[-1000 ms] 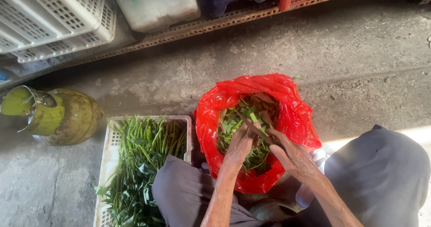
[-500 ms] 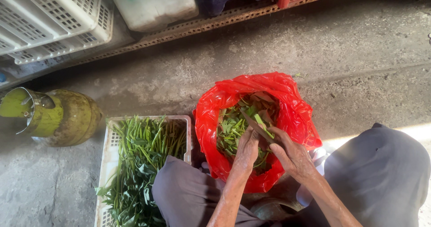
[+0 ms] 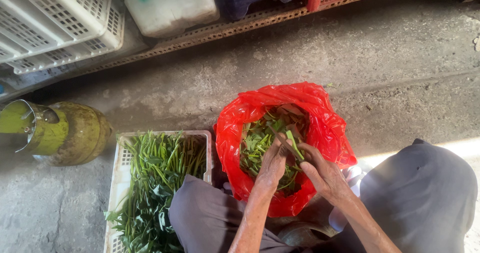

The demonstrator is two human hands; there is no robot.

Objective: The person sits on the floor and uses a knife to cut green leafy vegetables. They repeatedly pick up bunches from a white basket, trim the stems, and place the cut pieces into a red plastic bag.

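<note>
While both hands pinch a green stalk (image 3: 295, 145) over the red bag (image 3: 327, 128), left hand (image 3: 272, 165) steadies. Right hand (image 3: 322, 175) should snap cleanly, I judge.

1. Left hand (image 3: 272, 164) reaches forward, fingers curled down, pinched shut.
2. Right hand (image 3: 322, 173) sits just beside it, fingers bent inward (thumb nearly touching the left).
3. Both forearms angle inward, converging.

green stem (image 3: 295, 145) – pinched over leaf-filled red bag (image 3: 327, 128), tilted
</note>
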